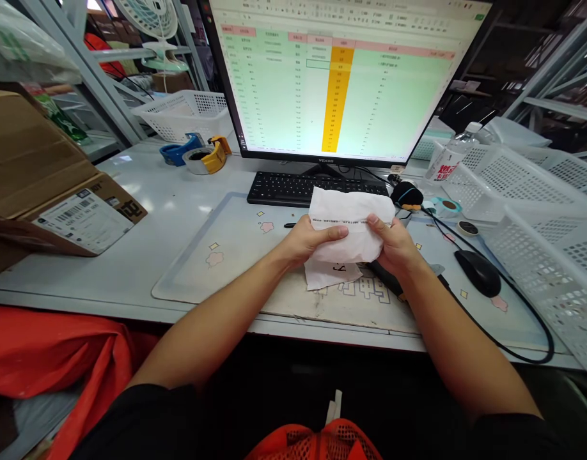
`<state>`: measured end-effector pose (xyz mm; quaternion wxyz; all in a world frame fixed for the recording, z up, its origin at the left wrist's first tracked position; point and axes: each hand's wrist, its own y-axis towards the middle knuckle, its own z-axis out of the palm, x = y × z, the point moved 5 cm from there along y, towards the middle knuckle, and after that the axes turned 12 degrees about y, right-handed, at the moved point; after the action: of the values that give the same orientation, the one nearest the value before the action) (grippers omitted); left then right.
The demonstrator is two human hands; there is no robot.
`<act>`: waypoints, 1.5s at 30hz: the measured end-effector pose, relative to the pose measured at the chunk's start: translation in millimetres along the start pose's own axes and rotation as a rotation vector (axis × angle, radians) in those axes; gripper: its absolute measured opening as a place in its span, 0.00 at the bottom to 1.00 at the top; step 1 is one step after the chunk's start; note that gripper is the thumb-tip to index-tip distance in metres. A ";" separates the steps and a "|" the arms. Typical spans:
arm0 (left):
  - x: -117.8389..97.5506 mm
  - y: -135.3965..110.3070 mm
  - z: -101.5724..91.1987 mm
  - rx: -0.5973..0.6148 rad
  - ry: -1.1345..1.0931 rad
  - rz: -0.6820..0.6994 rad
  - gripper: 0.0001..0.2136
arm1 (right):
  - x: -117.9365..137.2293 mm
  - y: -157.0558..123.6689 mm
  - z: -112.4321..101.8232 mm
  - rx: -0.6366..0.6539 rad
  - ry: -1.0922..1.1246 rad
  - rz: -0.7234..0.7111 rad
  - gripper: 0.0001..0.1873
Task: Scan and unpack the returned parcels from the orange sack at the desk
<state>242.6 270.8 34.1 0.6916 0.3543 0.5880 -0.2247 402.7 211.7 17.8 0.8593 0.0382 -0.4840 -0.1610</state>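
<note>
Both hands hold a white packet (353, 207) with a line of small dark print across it, above the desk mat in front of the keyboard. My left hand (310, 243) grips its left side, thumb lying across the front. At the right side, my right hand (392, 239) pinches it with the thumb on top. Below the packet a white paper slip (332, 275) with a dark handwritten-looking mark lies on the mat. A dark handheld device (385, 276), partly hidden by my right wrist, rests beside the slip.
A monitor (322, 83) and black keyboard (279, 188) stand ahead. On the right are a mouse (478, 271), its looping cable, white baskets (538, 255) and a bottle (451, 153). Tape dispensers (207, 156) and a cardboard box (39, 172) are on the left.
</note>
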 end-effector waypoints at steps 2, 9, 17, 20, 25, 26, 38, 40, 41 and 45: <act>-0.4 -1.0 1.6 0.025 -0.011 -0.009 0.32 | -0.6 -1.8 3.2 0.037 0.024 0.046 0.37; -2.4 -4.6 9.2 0.120 -0.064 0.006 0.38 | -4.5 -9.3 19.8 0.240 0.016 0.137 0.47; -8.0 -2.8 0.4 0.061 -0.066 0.038 0.39 | 4.5 -9.6 10.6 0.251 0.029 0.131 0.41; -8.1 -1.1 -6.3 0.006 -0.049 0.048 0.40 | 9.8 -8.2 3.4 0.217 0.024 0.125 0.32; -8.0 -1.0 -5.0 0.051 -0.068 0.053 0.40 | 11.1 -6.2 2.8 0.173 0.035 0.111 0.24; -8.4 -1.5 -3.3 0.072 -0.073 0.056 0.40 | 10.4 -6.6 4.7 0.180 0.044 0.113 0.23; -6.5 -1.7 -5.0 0.074 -0.035 0.050 0.39 | 4.8 -8.2 10.2 0.224 0.022 0.163 0.25; -6.8 -2.2 -4.4 0.054 -0.038 0.049 0.41 | 0.7 -6.9 10.5 0.225 0.011 0.180 0.25; -7.3 -2.7 -3.0 0.048 -0.049 0.048 0.43 | -2.5 -6.4 10.9 0.228 0.007 0.194 0.25; -9.8 -4.9 4.6 0.037 -0.115 0.026 0.45 | -16.6 -5.4 12.2 0.263 0.017 0.266 0.25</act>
<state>240.0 263.1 42.8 0.7205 0.3611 0.5382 -0.2464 383.2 212.9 9.4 0.8647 0.0871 -0.4943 0.0190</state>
